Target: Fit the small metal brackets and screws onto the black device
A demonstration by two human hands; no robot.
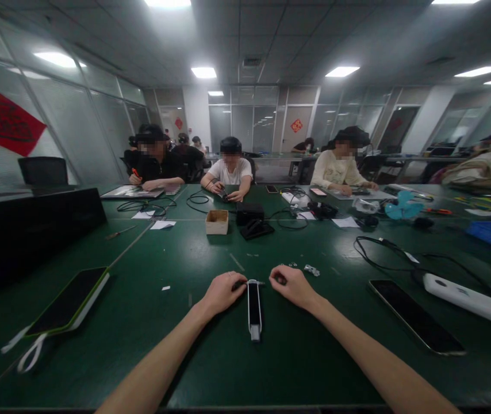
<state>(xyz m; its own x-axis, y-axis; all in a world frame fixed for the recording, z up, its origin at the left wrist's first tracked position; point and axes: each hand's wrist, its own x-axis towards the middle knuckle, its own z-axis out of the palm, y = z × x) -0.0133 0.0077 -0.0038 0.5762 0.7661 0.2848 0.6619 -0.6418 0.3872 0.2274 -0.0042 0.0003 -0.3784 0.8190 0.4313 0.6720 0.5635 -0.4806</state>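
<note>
My bare left hand (223, 293) and bare right hand (294, 287) hang low in front of me, palms down, knuckles arched, turned in toward each other and just apart. My left fingers (237, 286) curl inward; my right fingers (279, 278) bunch tightly. My long bare left forearm (154, 368) and long bare right forearm (383, 368) slant inward from below, wrists slightly bent.

A green table (211, 368) holds a black and white stick (254, 307) in the near middle, a dark tablet (68, 300) to the left, and a black phone (415, 316) and white power strip (472, 302) to the right.
</note>
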